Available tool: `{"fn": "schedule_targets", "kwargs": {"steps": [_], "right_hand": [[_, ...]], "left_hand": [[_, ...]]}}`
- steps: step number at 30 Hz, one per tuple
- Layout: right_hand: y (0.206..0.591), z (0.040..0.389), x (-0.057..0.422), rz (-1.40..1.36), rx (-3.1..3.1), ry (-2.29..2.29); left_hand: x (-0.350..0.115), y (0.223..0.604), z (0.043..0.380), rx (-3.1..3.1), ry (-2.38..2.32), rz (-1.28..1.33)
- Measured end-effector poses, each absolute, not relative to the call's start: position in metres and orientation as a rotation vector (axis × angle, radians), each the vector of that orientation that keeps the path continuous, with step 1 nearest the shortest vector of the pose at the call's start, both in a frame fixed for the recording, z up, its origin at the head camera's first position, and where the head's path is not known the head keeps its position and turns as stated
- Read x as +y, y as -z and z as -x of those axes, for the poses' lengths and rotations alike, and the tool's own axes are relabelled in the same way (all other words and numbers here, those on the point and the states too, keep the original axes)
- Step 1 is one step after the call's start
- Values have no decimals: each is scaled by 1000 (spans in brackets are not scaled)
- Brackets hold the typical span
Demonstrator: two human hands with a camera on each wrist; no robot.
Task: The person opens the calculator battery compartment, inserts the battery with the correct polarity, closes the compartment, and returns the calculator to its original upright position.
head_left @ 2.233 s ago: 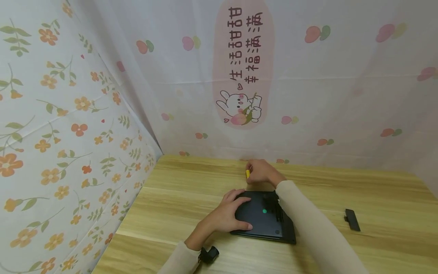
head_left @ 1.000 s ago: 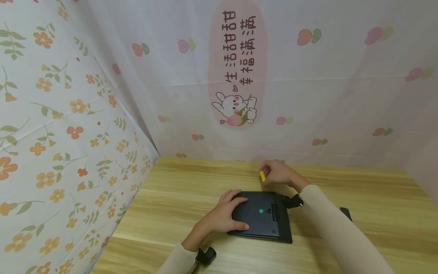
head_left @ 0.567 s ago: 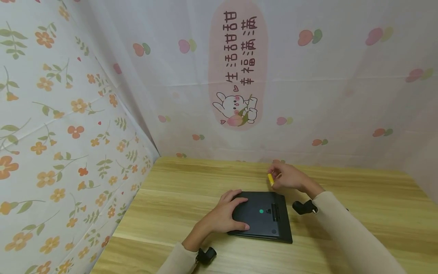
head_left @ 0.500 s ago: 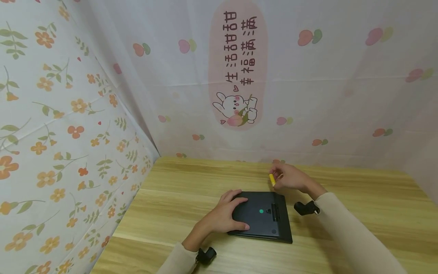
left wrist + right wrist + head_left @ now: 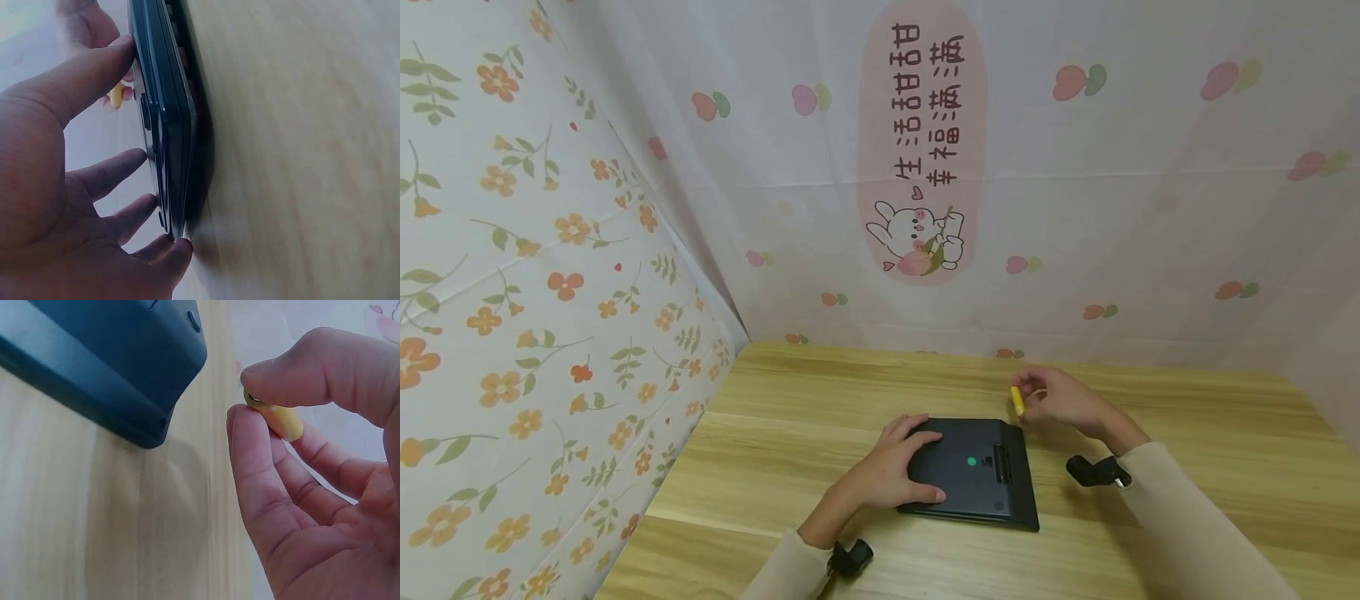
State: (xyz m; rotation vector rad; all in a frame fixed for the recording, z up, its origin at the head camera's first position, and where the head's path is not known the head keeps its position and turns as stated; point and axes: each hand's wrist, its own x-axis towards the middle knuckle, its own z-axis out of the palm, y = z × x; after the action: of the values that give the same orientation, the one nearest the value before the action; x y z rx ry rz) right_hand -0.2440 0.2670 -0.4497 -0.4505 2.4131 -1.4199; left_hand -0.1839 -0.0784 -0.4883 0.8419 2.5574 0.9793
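A black calculator [image 5: 958, 483] lies face down on the table, its keys just showing on the underside in the left wrist view. On its back are a green dot and an uncovered battery slot [image 5: 1002, 463]. My left hand [image 5: 887, 472] is spread over the calculator's left part, thumb and fingertips resting on the back and edge. Just off its far right corner, my right hand [image 5: 1063, 402] pinches a yellow battery [image 5: 284, 422] between thumb and fingers. One end of the battery shows metal in the right wrist view.
The wooden table [image 5: 790, 442] ends at a printed cloth backdrop [image 5: 820, 208], with a floral cloth [image 5: 535, 292] on the left. Black wrist cameras stick out from both sleeves, the right one [image 5: 1093, 472] to the right of the calculator.
My right hand has moved right and slightly nearer with the battery. The left hand stays on the calculator. A black cover seen on the right earlier is now hidden behind the right sleeve.
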Motion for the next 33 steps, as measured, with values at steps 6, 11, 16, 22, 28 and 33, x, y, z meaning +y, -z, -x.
{"fn": "schedule_targets", "kwargs": {"steps": [6, 11, 16, 22, 28, 33], "right_hand": [[452, 233, 274, 425, 2338, 1500], [455, 223, 280, 433, 2296, 1552], [457, 212, 284, 423, 2260, 1594], [463, 204, 286, 436, 2248, 1607], [467, 199, 285, 419, 2223, 1632], [467, 193, 279, 432, 2198, 1670]], "left_hand": [[-78, 489, 184, 2564, -974, -839], [-78, 488, 183, 2562, -975, -835], [-78, 488, 184, 2556, -972, -834], [-78, 488, 184, 2548, -974, -834], [-78, 489, 184, 2556, -969, -839], [-78, 489, 184, 2561, -973, -844]]}}
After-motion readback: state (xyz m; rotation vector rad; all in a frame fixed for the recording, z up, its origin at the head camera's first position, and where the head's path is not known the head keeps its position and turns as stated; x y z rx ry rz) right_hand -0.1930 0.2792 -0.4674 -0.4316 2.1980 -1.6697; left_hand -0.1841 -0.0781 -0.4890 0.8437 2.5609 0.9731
